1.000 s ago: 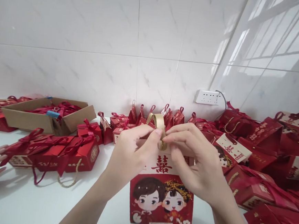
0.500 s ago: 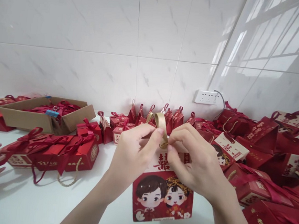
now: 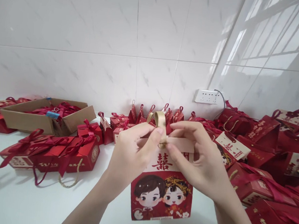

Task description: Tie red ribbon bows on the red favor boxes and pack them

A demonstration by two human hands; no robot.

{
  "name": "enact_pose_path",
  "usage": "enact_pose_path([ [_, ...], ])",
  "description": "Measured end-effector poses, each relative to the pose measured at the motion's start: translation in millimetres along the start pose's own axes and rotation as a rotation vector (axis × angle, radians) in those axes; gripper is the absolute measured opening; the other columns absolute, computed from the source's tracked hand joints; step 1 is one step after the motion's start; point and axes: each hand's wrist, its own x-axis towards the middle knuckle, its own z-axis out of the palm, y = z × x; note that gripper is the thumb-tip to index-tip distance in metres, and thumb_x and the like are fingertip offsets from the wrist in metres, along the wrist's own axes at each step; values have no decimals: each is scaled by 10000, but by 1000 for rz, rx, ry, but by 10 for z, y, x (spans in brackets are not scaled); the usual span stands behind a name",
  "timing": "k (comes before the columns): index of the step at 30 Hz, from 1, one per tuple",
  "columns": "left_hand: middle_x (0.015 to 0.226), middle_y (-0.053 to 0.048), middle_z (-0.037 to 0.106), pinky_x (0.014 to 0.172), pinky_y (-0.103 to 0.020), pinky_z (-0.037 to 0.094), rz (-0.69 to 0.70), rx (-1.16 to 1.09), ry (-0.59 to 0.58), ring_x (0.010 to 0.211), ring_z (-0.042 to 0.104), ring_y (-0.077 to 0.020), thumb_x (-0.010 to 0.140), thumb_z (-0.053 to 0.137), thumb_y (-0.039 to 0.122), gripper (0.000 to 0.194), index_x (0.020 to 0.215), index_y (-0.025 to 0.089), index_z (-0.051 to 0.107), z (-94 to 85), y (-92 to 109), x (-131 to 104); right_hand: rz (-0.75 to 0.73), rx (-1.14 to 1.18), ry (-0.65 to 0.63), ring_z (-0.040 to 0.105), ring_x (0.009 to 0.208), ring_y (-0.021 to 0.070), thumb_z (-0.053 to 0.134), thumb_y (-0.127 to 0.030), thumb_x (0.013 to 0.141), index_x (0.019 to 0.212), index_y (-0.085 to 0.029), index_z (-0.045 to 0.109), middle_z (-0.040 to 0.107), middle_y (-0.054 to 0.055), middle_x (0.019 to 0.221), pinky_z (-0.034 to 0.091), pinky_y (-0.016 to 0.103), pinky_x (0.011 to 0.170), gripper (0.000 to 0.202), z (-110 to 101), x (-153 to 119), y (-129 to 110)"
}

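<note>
1. Left hand (image 3: 133,152): thumb and fingers together, clamped on the gold ribbon (image 3: 160,121), which loops up above my grip.
2. Right hand (image 3: 205,161): thumb at the ribbon's base, on the bag's front; fingers reach behind its top edge. Whether they press together, cannot tell.
3. Bag (image 3: 161,195): upright, between and below my hands, couple print facing me.
4. Nine o'clock of bag: red boxes (image 3: 84,155) with bows, on the white table (image 3: 85,207).
5. Ten o'clock: carton (image 3: 29,120) holding red ribbons; blue clip (image 3: 53,114) on its rim.
6. Twelve: peaked boxes (image 3: 178,116) by the wall.
7. One: socket strip (image 3: 209,97).
8. Two to three: red heap (image 3: 258,155).
</note>
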Motion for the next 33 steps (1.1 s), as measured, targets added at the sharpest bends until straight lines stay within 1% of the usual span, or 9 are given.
enact_pose_path([
  [2,510,45,376,377,-206,217,27,12,-2,425,298,-59,875,500,287,329,570,175,447,-2,4,-2,103,59,-40,602,610,133,568,-219,835,1005,-235,572,653,10,768,470,214,493,171,-26,3,-23],
  [5,521,41,411,390,-212,232,48,40,6,434,315,-62,880,492,277,334,565,176,445,9,11,-9,202,133,-122,531,478,103,559,-243,842,855,-224,619,618,-19,616,398,185,397,65,-62,19,-44],
  [11,543,33,477,439,-215,291,148,113,-17,465,376,-71,880,496,250,302,586,179,491,14,-11,9,248,104,-161,427,436,83,577,-307,828,739,-188,629,536,-30,522,327,181,375,157,-73,43,-37],
  [15,561,23,527,472,-210,333,182,82,-16,490,426,-76,875,510,236,287,594,178,524,14,-31,19,245,48,-104,343,416,71,544,-287,835,646,-178,571,442,-48,463,277,188,376,220,-34,26,-85],
  [18,566,25,545,474,-196,364,106,-14,-42,513,481,-81,873,519,286,277,619,182,552,-9,-34,22,238,21,-60,351,429,75,538,-265,830,664,-178,588,447,-46,479,286,190,388,194,-25,15,-114],
  [22,721,6,647,525,-201,439,-79,-159,-255,628,591,-119,826,577,372,182,801,201,633,-89,-30,48,226,22,-39,379,423,79,561,-293,827,650,-176,606,448,-42,471,290,188,382,216,-53,20,-104],
  [25,649,9,612,482,-197,419,-131,-112,-357,580,565,-116,806,594,344,182,724,185,627,-143,-31,72,212,22,-33,424,439,88,564,-280,825,661,-175,611,505,-30,495,322,190,394,200,-63,25,-85],
  [28,584,18,554,435,-189,374,-110,-87,-352,510,495,-95,812,573,295,185,675,180,621,-169,-32,76,205,49,-54,454,464,93,563,-279,834,689,-175,619,542,-21,531,344,192,415,186,-66,21,-77],
  [33,515,43,471,375,-173,301,-69,-88,-328,432,402,-65,822,561,286,208,643,184,584,-159,-25,44,240,211,-141,446,481,86,534,-310,865,727,-181,609,552,-14,587,308,190,407,204,-105,19,-71],
])
